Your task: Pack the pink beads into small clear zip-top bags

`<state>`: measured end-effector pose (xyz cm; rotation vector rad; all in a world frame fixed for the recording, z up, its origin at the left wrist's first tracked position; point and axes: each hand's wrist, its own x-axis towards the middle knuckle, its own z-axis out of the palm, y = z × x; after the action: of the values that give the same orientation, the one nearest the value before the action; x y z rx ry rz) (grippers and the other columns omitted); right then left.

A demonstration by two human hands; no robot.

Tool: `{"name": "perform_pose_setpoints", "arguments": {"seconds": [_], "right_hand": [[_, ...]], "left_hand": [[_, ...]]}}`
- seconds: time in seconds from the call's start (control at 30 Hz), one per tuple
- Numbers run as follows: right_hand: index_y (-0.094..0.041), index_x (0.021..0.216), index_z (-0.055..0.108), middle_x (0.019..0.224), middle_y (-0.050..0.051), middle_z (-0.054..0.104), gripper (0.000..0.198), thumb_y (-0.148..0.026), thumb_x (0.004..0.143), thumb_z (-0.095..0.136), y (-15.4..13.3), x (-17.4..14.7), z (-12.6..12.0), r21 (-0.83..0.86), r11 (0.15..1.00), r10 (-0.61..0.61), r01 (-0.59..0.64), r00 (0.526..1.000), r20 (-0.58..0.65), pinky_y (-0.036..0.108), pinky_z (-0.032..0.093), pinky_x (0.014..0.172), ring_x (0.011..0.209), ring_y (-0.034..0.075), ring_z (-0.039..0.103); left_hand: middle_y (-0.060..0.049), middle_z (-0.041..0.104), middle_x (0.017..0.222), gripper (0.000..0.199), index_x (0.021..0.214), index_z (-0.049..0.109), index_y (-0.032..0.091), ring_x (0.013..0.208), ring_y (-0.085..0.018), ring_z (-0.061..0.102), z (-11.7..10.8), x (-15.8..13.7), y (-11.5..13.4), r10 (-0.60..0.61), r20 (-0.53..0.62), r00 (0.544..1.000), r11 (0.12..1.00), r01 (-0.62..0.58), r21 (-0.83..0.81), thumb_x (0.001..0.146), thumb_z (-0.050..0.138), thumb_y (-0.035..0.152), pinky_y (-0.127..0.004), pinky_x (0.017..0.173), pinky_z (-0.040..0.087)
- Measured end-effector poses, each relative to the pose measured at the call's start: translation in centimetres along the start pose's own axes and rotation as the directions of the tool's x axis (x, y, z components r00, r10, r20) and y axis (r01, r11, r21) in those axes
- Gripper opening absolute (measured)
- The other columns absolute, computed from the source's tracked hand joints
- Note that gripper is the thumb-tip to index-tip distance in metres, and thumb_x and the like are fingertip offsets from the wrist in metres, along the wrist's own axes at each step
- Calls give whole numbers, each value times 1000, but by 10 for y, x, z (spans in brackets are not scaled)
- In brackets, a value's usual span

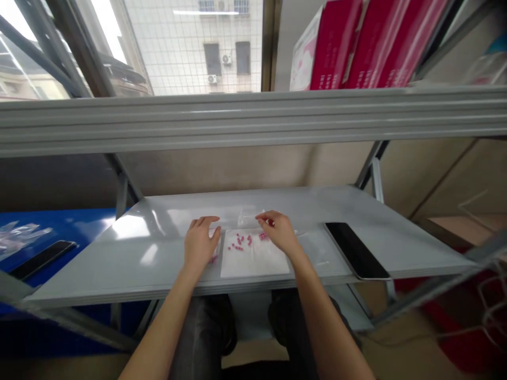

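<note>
A white sheet [253,266] lies flat near the front edge of the grey table, with several small pink beads [238,241] scattered over its upper part. My left hand [200,244] is at the sheet's left side, its thumb and fingers apart in a C shape with nothing between them. More pink pieces [214,259] show partly beneath that hand. Above the sheet's right side, my right hand [280,230] has its fingertips pinched together; whatever they hold is too small to make out. Close to its wrist is a cluster of pink beads [263,236]. Clear plastic [246,216] lies just behind the sheet.
A black phone [356,250] rests on the table [119,269] at the right. Another dark phone [43,258] and clear bags [24,235] lie on a blue surface [89,221] at the left. A thick grey beam [253,121] crosses above, under pink boxes [372,47].
</note>
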<state>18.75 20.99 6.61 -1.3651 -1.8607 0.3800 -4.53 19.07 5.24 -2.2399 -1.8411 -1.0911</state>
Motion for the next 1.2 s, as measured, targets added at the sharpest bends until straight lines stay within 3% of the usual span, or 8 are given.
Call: {"name": "perform_pose_setpoints", "arguments": {"seconds": [0.1,0.3,0.5,0.73,0.93,1.03,1.13,1.2], "right_hand": [[-15,88,75,85,6,74,19,-15,87,56,28,-12,-33,-99,990,94,-99,994,-58,26,45,73,75,18,62],[-4,101,70,88,16,68,32,-22,75,71,75,-43,-63,-254,928,248,-273,961,-127,33,43,78,85,28,63],[-15,92,72,73,3,65,21,-12,71,68,87,-51,-61,-212,940,277,-269,961,8,26,42,71,71,19,61],[-13,90,70,64,0,61,23,-10,69,61,80,-45,-61,0,953,302,-302,953,-20,28,42,67,64,17,56],[-16,92,68,75,5,67,26,-35,77,60,58,-44,-64,404,876,299,-263,954,-26,28,45,65,68,18,59],[-17,82,62,70,2,62,26,-40,72,64,41,-45,-44,652,712,334,-260,943,11,26,42,58,60,14,53],[-18,79,57,65,-1,57,23,-40,72,63,25,-47,-22,726,630,344,-274,937,55,24,39,55,55,12,49],[-19,75,55,64,-1,56,23,-39,71,66,16,-49,-15,749,593,318,-297,940,120,24,38,54,56,12,49]], "left_hand": [[-6,73,100,18,101,69,19,96,-26,62,23,-6,56,239,142,961,969,-228,-89,89,56,21,-39,88,49],[-5,73,101,18,101,69,20,100,-26,62,71,-33,149,563,282,777,826,-527,-198,86,66,28,-40,83,52],[-7,71,95,17,99,68,15,96,-25,63,95,-38,158,608,271,746,794,-572,-205,93,52,13,-39,81,54],[-6,70,87,21,94,69,17,87,-23,66,93,-34,148,632,214,745,773,-587,-239,93,49,11,-36,75,55],[-7,68,103,30,108,65,20,92,-18,67,67,-26,133,474,58,878,819,-416,-395,93,42,8,-31,81,56],[-6,64,107,20,109,63,22,94,-17,66,52,-26,127,181,7,983,708,-125,-695,90,55,19,-30,81,58],[-7,55,122,44,123,53,26,84,-13,66,42,-29,116,-134,81,988,548,142,-824,82,68,26,-27,74,58],[-5,56,118,54,127,51,27,75,-10,64,36,-32,104,-226,146,963,489,242,-838,78,72,28,-25,71,56]]}}
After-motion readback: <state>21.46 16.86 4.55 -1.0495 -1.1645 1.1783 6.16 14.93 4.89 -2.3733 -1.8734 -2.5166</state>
